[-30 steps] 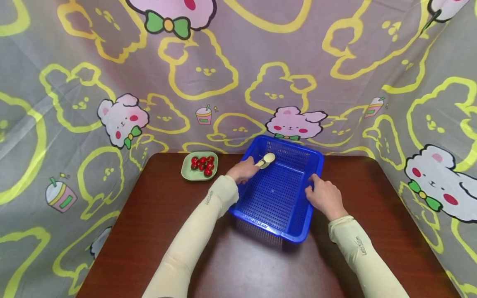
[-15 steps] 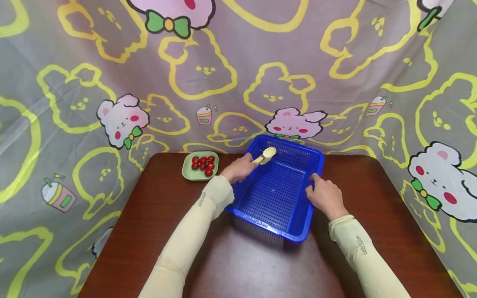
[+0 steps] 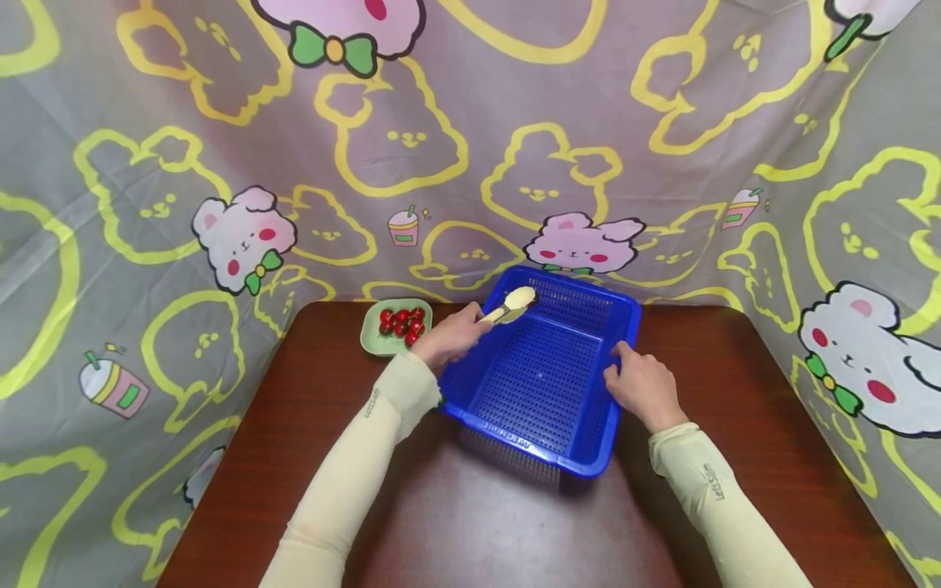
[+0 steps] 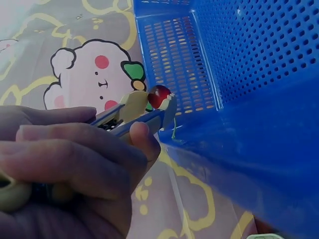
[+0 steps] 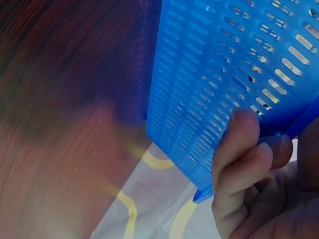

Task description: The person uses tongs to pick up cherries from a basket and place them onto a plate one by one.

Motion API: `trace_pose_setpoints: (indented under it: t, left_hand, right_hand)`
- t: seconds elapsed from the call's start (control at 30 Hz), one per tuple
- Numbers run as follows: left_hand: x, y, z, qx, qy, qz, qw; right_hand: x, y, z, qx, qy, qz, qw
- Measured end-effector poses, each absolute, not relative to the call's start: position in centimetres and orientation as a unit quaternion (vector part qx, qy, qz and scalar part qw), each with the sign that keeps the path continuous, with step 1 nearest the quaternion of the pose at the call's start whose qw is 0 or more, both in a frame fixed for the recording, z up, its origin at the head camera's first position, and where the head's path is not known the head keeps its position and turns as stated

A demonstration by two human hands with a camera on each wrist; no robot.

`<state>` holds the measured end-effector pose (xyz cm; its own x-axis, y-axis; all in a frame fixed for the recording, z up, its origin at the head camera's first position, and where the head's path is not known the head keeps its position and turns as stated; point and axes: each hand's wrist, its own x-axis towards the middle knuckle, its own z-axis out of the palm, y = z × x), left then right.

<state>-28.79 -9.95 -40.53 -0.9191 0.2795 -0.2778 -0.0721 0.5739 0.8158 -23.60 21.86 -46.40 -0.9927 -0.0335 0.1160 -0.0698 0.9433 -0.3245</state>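
Note:
My left hand (image 3: 452, 333) grips cream-coloured tongs (image 3: 494, 314) over the left side of a blue plastic basket (image 3: 540, 367). In the left wrist view, the ends of the tongs (image 4: 134, 105) pinch a shiny red cherry (image 4: 159, 96), and a thin green stem hangs below it. The cherry is close to the basket's rim. On the opposite side, my right hand (image 3: 643, 388) holds the basket's right rim, with curled fingers (image 5: 244, 172) against the perforated outer wall.
Left of the basket, a pale green dish (image 3: 372, 336) bears several red cherries (image 3: 402, 320), partly behind the left hand. The brown wooden table (image 3: 331, 408) ends at a patterned cloth (image 3: 412, 122) hung at the back and both sides.
My left hand has moved left with the tongs, from over the basket's interior towards its left rim and the dish. The right hand and the basket have stayed in place.

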Motion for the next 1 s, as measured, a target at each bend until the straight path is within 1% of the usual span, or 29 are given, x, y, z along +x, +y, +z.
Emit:
trace_pose_setpoints:
  t: [0.47,0.83,1.0]
  left_hand:
    - [-27.4,-11.7,-40.4,0.067,0.847,0.493,0.189]
    - [-26.2,-13.9,-39.4,0.088,0.816,0.538,0.194]
    - [-25.6,-15.1,-39.0,0.081,0.827,0.526,0.179]
  right_hand:
    - [-23.7,21.9,-46.6,0.027,-0.984,0.167,0.059]
    - [-23.6,21.9,-46.5,0.026,-0.984,0.165,0.060]
    - [-23.5,21.9,-46.5,0.025,-0.984,0.164,0.059]
